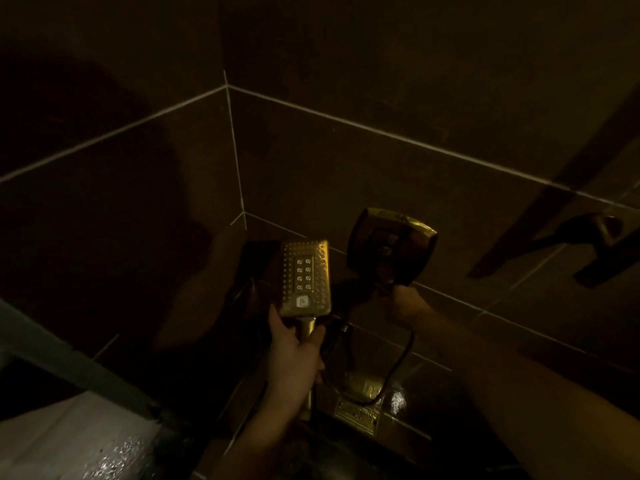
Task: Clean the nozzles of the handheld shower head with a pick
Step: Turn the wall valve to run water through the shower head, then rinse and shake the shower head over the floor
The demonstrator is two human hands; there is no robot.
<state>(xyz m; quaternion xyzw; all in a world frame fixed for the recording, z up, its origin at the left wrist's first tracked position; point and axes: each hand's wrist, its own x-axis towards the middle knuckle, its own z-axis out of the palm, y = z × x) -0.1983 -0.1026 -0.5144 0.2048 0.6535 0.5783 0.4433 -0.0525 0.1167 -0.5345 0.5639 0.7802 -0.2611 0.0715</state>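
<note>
- While left hand (294, 355) grips shower head (305, 277) by the handle, nozzles facing up: keep steady.
- Right hand (405, 301) by mirrored reflection (391, 247); grip, pick unclear.

No words or numbers can be read. The only sign is a small pale square button bearing a swirl-like symbol (302, 301), at 6 o'clock on the face of the rectangular gold-toned metal shower head (305, 277).
</note>
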